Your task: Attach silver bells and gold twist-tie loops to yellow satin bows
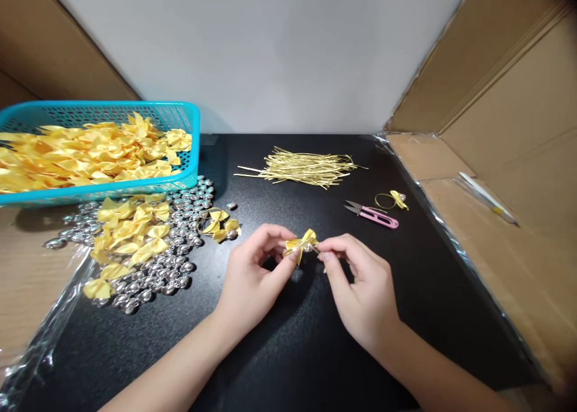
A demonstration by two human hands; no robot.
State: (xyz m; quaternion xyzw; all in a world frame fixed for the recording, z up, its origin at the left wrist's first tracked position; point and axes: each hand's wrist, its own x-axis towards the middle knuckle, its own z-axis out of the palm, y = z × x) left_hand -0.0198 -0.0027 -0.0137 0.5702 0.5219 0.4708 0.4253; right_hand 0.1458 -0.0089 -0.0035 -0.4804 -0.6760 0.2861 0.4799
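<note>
My left hand (255,273) and my right hand (356,282) meet above the black table (288,352), both pinching one small yellow ribbon bow (301,244) between their fingertips. The left pinches the bow's left side. The right pinches its right side, where something small and silvery shows. A bundle of gold wire ties (302,167) lies behind the hands. Pink thread snips (373,214) lie to the right of the bow. A finished bow on a gold loop (393,200) rests beside the snips.
A teal basket (192,159) full of yellow bows stands at the back left. In front of it lie a heap of silver beads (180,243) and loose yellow bows (130,231). Cardboard walls (505,117) close in the right and back left. Clear plastic wrap (40,346) lies at the left edge.
</note>
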